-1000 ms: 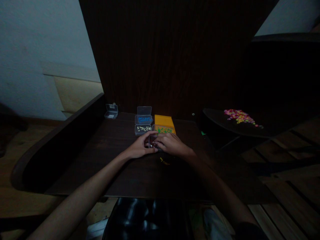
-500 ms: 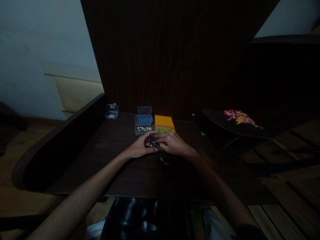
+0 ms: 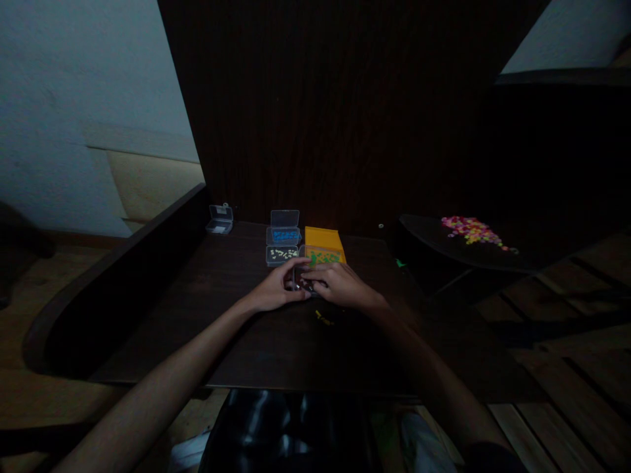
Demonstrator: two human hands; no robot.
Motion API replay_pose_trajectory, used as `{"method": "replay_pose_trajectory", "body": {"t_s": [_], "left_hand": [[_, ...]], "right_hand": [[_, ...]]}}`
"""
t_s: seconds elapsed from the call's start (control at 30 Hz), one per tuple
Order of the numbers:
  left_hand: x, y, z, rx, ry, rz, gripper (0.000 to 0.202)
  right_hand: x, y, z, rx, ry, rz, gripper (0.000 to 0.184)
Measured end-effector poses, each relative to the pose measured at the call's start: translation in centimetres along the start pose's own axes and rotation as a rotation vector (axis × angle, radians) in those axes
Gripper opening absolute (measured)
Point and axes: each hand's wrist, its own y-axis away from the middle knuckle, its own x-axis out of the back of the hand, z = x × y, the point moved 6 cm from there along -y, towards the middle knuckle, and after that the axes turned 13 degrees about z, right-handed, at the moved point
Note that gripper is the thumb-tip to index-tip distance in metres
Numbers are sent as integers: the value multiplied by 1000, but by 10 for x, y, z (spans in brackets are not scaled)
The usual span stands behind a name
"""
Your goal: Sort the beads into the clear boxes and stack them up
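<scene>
My left hand (image 3: 273, 289) curves around the left side of a small clear plastic box (image 3: 295, 278), thumb at the near edge and fingers at the far edge. Dark reddish-brown small pieces (image 3: 305, 284) lie inside it, partly covered. Over the box's right side is my right hand (image 3: 341, 284), its bent fingers reaching down among the pieces; whatever the fingertips pinch is hidden. Just beyond my hands stand a yellow box (image 3: 323, 236) holding green and orange pieces, a clear box of whitish pieces (image 3: 283, 254) and a clear box of blue pieces (image 3: 286, 235).
Several small yellow pieces (image 3: 324, 318) lie on the dark wooden table (image 3: 236, 341) near my right wrist. An open clear case (image 3: 219, 222) stands at the back left. On a ledge to the right sits a pile of pink and yellow beads (image 3: 473, 232). A raised side panel (image 3: 123, 276) bounds the left.
My right fingers have shifted slightly within the clear box, the index finger now straighter over the dark pieces. My left hand and the boxes stay in place.
</scene>
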Motion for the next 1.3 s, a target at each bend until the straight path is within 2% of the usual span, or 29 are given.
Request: {"method": "replay_pose_trajectory", "body": {"t_s": [0.17,0.27,0.33,0.43,0.63,0.87,1.1,1.3], "left_hand": [[0,0,0,-11,-5,-3,70],[1,-1,0,-11,-4,-1,70],[1,-1,1,-24,-7,-10,71],[2,0,2,-62,-45,-22,71],[6,-1,-2,-59,-105,16,69],[8,-2,-2,-46,-119,37,68],[6,-1,-2,-24,-91,28,69],[6,-1,0,-31,-113,42,69]], "right_hand": [[2,0,3,-2,-34,47,34],[9,2,-3,35,-128,131,31],[10,6,-10,64,-195,139,26],[3,15,-21,94,-253,93,21],[-6,32,-19,43,-269,173,20],[-38,38,-41,123,-236,-41,17],[-59,36,-48,150,-156,-53,17],[-56,37,-49,130,-127,-83,17]]}}
